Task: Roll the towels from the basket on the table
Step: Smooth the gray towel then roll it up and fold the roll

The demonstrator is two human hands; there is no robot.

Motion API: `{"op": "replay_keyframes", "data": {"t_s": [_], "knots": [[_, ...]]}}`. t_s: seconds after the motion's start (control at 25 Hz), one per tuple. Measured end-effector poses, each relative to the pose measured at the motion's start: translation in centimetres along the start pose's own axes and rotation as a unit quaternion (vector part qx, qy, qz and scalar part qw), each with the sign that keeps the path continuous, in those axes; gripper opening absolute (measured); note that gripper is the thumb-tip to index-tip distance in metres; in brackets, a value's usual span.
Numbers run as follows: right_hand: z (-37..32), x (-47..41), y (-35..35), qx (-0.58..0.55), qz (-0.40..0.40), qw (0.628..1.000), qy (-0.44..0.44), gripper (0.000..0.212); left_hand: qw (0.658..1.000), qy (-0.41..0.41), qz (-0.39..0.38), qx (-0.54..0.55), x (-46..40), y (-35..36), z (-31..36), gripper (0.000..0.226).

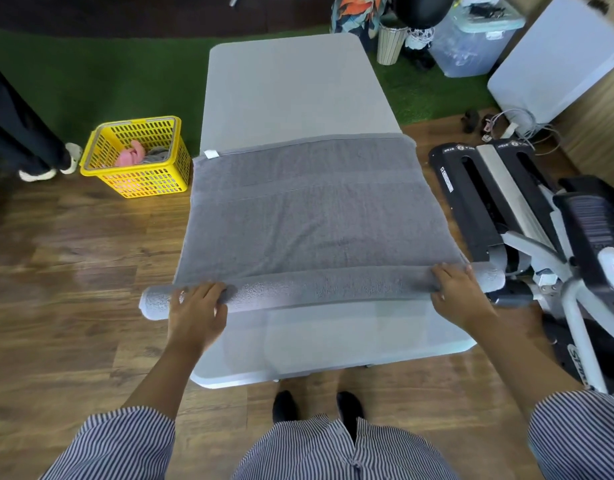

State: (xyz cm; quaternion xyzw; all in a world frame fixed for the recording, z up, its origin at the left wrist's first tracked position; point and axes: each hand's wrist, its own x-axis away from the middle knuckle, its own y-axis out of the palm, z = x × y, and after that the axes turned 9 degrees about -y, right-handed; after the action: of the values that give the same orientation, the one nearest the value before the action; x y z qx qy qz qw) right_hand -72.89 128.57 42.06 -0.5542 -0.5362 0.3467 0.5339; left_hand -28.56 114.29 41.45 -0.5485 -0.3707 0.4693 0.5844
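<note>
obs, head view. i see one grey towel (305,209) spread flat across the white table (298,84), its near edge wound into one tight roll (319,287) that lies crosswise on the table; both roll ends overhang the table's sides. one small white tag (211,154) shows at the towel's far left corner.

hands: two in view. left hand (199,306) rests on top of the roll near its left end, fingers curled over the far side of it, thumb lying along the near side. right hand (457,289) sits on the roll near its right end, fingers bent over the top. fingertips of both hands are hidden behind the roll's curve, so i cannot tell how hard they pinch. fingers look close together, not spread.

hidden or cut off: the table's near legs are out of sight under the top. one yellow basket (136,157) stands on the wood floor left of the table, apart from it; inside i make out one pink cloth (132,155) and possibly one grey cloth (156,154), the rest masked by the basket wall. a second person's legs and two white shoes (51,164) are cut by the left edge. black and white exercise machine (527,216) right of the table, partly out of frame.
</note>
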Motion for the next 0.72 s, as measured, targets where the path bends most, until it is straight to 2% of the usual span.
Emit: {"op": "replay_keyframes", "data": {"t_s": [0.12,0.2,0.28,0.4,0.48,0.6,0.64,0.72], "knots": [[-0.3,0.2,0.1,0.022,-0.038,0.999,0.005,0.062,0.999,-0.005,-0.046,-0.001,0.0,0.5,-0.3,0.049],[-0.4,0.2,0.1,0.039,-0.015,0.999,0.005,0.053,0.998,-0.019,-0.057,-0.003,0.0,0.4,-0.1,0.046],[-0.4,0.3,-0.3,0.060,-0.021,0.998,0.018,0.036,0.999,-0.022,-0.046,-0.016,0.0,-0.4,0.6,0.031],[-0.6,0.2,-1.2,0.053,-0.059,0.996,0.040,0.027,0.998,0.017,-0.034,-0.044,-0.1,-1.0,0.5,0.034],[-0.4,0.1,-1.2,0.051,-0.047,0.997,0.033,0.029,0.998,0.026,-0.026,-0.049,-0.4,-1.0,-0.1,0.031],[0.0,-0.1,-0.3,0.031,0.051,0.998,0.002,0.037,1.000,0.000,0.000,-0.015,-0.5,-0.6,-0.1,0.032],[0.0,-0.2,-0.1,0.024,0.055,0.998,-0.002,0.040,1.000,-0.008,-0.003,-0.002,-0.6,-0.3,0.0,0.035],[0.0,-0.2,-0.1,0.015,0.013,1.000,0.003,0.048,0.999,-0.024,-0.041,0.018,-0.6,0.0,0.5,0.041]]}}
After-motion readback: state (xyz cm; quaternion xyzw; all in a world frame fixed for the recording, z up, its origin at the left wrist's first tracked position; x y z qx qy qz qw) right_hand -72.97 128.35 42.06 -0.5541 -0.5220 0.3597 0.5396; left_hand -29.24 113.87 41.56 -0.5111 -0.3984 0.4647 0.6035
